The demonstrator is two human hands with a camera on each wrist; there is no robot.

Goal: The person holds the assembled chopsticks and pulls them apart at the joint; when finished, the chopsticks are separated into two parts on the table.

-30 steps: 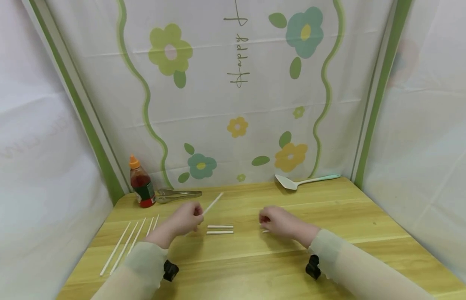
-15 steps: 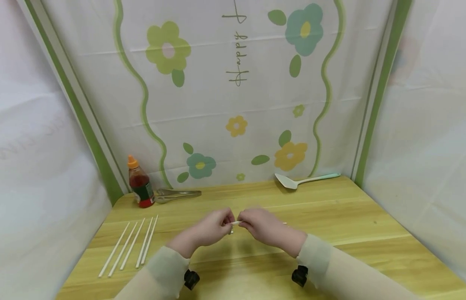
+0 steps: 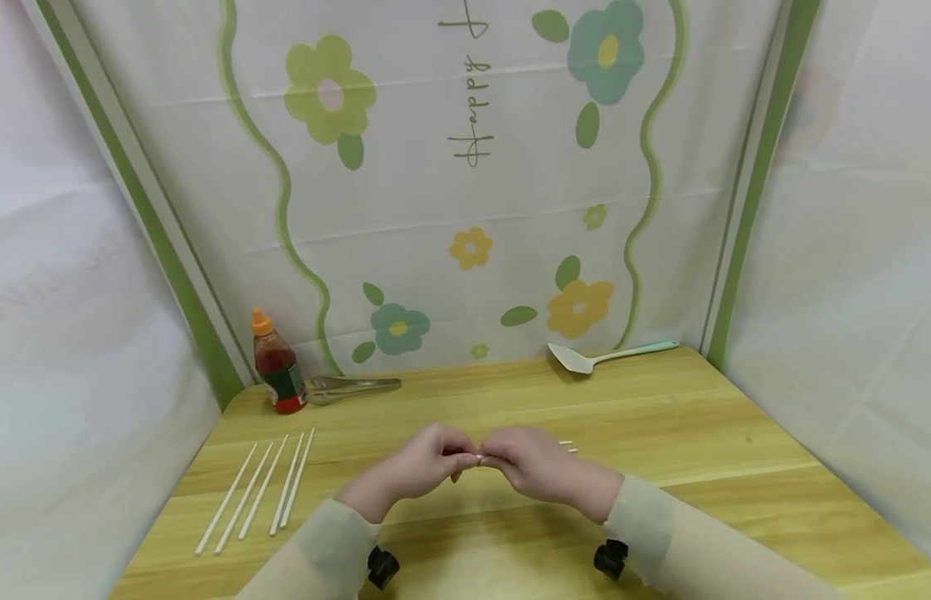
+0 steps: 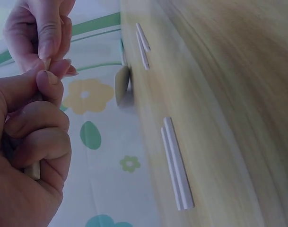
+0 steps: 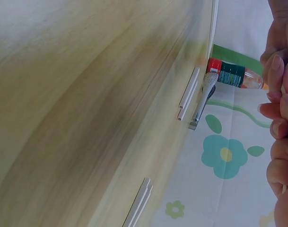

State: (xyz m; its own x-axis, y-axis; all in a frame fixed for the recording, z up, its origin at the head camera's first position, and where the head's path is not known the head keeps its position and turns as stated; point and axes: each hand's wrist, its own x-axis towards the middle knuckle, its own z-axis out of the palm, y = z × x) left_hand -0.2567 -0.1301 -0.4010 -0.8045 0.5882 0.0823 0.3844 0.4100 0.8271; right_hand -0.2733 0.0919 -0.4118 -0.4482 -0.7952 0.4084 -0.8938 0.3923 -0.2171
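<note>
At the table's middle, my left hand (image 3: 426, 460) and right hand (image 3: 538, 463) meet with fingertips almost together. Between them they pinch a thin pale stick (image 4: 47, 63), mostly hidden by curled fingers. One end of a stick (image 4: 32, 171) pokes out below the left hand's lower fingers in the left wrist view. Under the hands lies a pair of short white sticks (image 4: 177, 163), hidden in the head view. Another short pair (image 5: 138, 203) lies by the right hand, its ends showing past the knuckles in the head view.
Several long white sticks (image 3: 264, 487) lie side by side at the left. Along the back stand a red sauce bottle (image 3: 280, 367) with an orange cap, metal tongs (image 3: 354, 388) and a white spatula (image 3: 573, 358). A flowered cloth (image 3: 405, 208) hangs behind the table.
My hands were apart, the left holding a slanted stick and the right low over a short piece. Both have come together at the middle and now pinch the stick between them.
</note>
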